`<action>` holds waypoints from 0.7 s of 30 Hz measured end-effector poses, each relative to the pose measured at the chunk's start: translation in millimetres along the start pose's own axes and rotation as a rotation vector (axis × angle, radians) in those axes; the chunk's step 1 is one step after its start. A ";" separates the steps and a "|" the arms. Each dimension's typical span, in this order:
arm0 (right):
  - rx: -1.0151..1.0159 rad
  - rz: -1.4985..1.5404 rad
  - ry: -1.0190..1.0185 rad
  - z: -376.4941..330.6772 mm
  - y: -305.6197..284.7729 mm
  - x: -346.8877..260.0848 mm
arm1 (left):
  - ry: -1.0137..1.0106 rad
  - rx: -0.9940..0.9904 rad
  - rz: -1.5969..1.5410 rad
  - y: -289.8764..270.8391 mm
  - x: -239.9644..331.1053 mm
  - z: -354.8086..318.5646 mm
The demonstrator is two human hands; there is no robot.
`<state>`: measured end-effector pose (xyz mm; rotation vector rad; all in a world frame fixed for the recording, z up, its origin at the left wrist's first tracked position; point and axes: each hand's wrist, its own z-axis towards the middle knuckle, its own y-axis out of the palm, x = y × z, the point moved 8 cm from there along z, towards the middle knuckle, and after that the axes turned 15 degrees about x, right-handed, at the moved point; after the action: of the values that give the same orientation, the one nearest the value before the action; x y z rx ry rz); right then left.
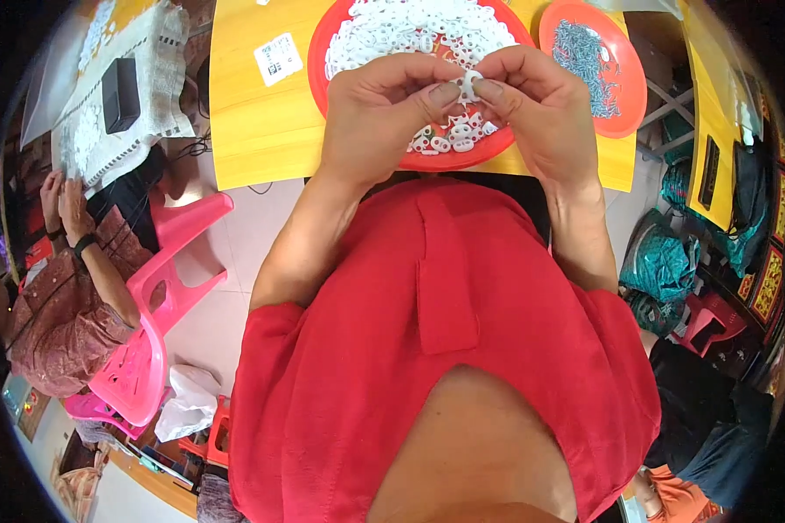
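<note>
Both my hands meet above a large red tray [318, 65] heaped with small white plastic pieces [384, 35] that have holes in them. Between thumb and fingers, my left hand [371, 109] pinches one small white plastic piece [468, 87]. My right hand [549, 109] pinches the same piece from the other side, its thumb tip close to the left thumb. Any smaller part within the fingertips is hidden. A smaller pile of white pieces [462, 132] lies at the tray's near edge, below my hands. Right of the tray, an orange-red plate [624, 65] holds many small metal screws [584, 61].
The yellow table [253, 131] carries a white printed card [278, 59] left of the tray. At far left, a person [78, 288] sits on a pink plastic chair [139, 349] by a cloth-covered table with a black box [120, 96]. Green bags [658, 261] lie at right.
</note>
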<state>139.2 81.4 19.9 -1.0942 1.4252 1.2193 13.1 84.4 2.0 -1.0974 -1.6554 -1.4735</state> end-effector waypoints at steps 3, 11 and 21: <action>-0.001 0.051 0.015 -0.5 -1.2 0.9 | 0.031 0.006 0.001 -0.3 -1.0 -0.4; -0.008 0.056 -0.021 -1.9 -0.5 -6.1 | 0.218 -0.048 0.143 7.1 3.1 -3.1; -0.032 -0.068 -0.088 -8.5 0.8 -13.5 | 0.462 -0.134 0.174 15.2 12.2 -11.1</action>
<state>139.9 73.8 33.9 -1.0884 1.2963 1.2305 20.8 75.7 21.1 -0.8604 -1.1293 -1.5941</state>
